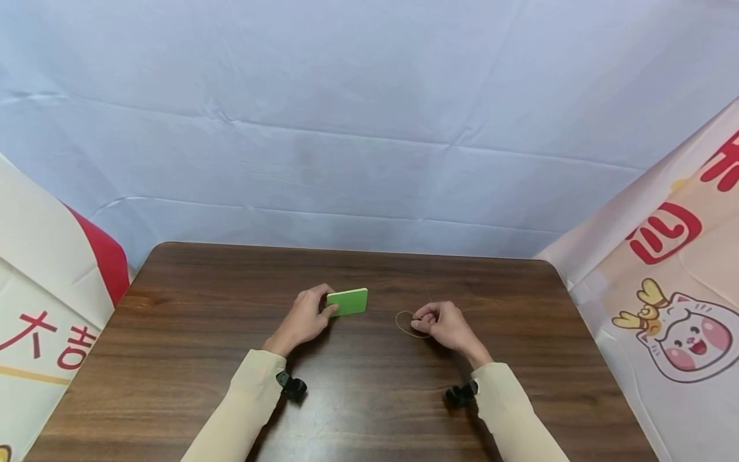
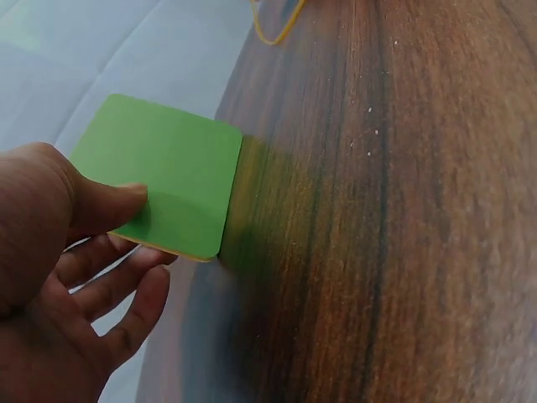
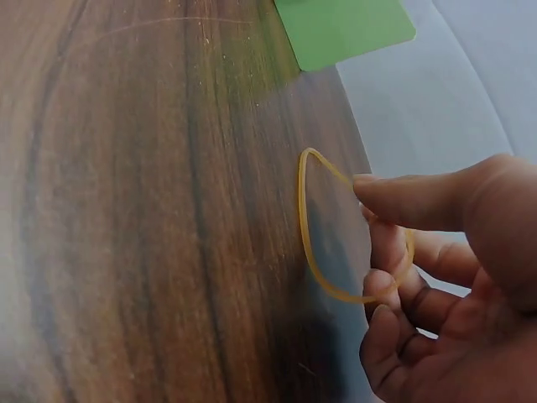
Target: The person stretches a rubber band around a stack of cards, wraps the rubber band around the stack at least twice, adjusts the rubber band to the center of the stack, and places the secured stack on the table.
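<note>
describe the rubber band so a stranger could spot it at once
Over the brown wooden table, find the right hand. Its fingers pinch the rubber band, a thin yellow loop open in the middle, unlike the solid green card in the left hand.

The card (image 2: 180,168) has a plain green face, the rubber band (image 3: 304,214) is yellow, the bench (image 1: 173,346) dark-grained brown, the sleeves (image 1: 239,410) cream.

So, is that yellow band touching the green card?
Apart. The right wrist view shows a strip of table between the band and the card.
</note>
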`<control>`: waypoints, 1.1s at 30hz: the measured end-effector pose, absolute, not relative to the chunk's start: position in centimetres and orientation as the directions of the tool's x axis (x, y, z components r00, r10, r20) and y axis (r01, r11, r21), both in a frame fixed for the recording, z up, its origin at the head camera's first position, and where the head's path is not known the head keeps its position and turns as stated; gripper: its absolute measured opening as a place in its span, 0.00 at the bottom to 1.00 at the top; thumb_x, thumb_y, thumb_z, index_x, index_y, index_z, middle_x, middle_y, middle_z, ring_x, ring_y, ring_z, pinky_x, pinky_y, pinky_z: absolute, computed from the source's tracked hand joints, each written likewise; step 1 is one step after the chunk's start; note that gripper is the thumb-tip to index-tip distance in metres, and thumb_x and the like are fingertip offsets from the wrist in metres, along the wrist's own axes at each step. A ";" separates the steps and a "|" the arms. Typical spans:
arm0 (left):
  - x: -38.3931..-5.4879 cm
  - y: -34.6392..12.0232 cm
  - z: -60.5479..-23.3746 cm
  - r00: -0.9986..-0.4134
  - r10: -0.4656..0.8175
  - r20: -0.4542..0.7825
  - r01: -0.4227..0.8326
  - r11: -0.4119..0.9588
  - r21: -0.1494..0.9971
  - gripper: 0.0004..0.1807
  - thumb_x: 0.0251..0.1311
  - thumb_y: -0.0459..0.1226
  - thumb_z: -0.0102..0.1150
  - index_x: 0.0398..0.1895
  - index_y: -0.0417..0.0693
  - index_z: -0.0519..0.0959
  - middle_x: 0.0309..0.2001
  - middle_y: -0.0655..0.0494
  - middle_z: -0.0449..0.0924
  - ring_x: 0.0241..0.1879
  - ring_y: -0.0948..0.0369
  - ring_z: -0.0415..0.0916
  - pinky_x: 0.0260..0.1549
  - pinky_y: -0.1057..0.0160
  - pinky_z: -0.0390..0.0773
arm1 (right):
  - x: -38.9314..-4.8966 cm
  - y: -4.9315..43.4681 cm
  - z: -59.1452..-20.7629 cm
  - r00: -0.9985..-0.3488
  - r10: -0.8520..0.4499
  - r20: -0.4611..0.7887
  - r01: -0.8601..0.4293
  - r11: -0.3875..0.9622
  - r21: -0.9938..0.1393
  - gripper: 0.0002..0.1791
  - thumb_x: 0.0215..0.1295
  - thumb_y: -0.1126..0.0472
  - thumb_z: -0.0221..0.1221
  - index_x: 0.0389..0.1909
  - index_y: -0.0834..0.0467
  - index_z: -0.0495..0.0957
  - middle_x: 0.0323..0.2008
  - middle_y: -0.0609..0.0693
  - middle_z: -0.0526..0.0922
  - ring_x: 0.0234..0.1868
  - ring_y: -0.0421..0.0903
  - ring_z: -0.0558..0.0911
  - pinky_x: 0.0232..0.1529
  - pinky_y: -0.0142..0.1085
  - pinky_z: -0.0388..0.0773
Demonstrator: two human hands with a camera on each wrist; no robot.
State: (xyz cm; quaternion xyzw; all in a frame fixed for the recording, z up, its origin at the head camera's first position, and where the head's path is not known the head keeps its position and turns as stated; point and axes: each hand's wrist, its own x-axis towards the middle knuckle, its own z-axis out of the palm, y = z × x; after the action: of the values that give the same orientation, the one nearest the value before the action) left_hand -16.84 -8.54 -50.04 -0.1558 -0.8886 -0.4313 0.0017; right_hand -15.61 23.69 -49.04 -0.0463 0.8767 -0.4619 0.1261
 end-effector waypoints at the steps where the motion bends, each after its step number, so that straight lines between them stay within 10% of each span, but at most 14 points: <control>1: -16.9 -8.5 -50.1 -0.952 0.277 0.134 0.276 0.575 0.771 0.09 0.65 0.31 0.66 0.47 0.41 0.80 0.33 0.55 0.77 0.31 0.60 0.72 0.33 0.58 0.75 | -15.5 23.7 -49.0 -0.963 -0.202 -0.180 0.031 0.578 -0.815 0.06 0.65 0.65 0.68 0.39 0.63 0.84 0.27 0.49 0.80 0.27 0.43 0.75 0.30 0.33 0.73; 10: -16.8 -8.7 -49.7 -0.970 0.207 0.129 0.214 0.472 0.855 0.06 0.67 0.28 0.62 0.44 0.38 0.77 0.32 0.51 0.78 0.31 0.58 0.73 0.32 0.60 0.73 | -14.4 23.7 -47.9 -0.970 -0.202 -0.139 0.033 0.455 -0.890 0.14 0.73 0.55 0.62 0.42 0.65 0.84 0.37 0.58 0.84 0.37 0.54 0.78 0.37 0.39 0.75; 21: -16.4 -9.0 -47.3 -0.986 0.147 0.084 0.118 0.244 0.963 0.09 0.67 0.26 0.60 0.48 0.31 0.78 0.38 0.41 0.82 0.35 0.55 0.80 0.31 0.65 0.76 | -13.2 23.5 -44.7 -0.963 -0.254 0.089 -0.076 -0.059 -0.995 0.17 0.77 0.64 0.55 0.56 0.74 0.78 0.48 0.56 0.85 0.47 0.45 0.82 0.45 0.34 0.76; 33: -15.7 -9.0 -44.4 -0.986 0.164 0.001 0.002 0.011 1.000 0.14 0.69 0.27 0.57 0.55 0.29 0.75 0.46 0.38 0.82 0.40 0.57 0.82 0.35 0.64 0.81 | -13.2 20.9 -42.3 -0.902 0.015 0.432 -0.430 0.070 -0.900 0.24 0.55 0.77 0.71 0.55 0.69 0.82 0.33 0.58 0.73 0.32 0.47 0.74 0.33 0.27 0.73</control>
State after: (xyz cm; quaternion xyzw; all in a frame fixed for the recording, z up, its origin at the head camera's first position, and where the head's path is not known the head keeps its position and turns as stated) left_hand -15.65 -8.95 -44.42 -0.0586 -0.7085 -0.7009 -0.0576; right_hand -13.23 20.89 -42.28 -0.1459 0.7121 -0.6661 -0.1672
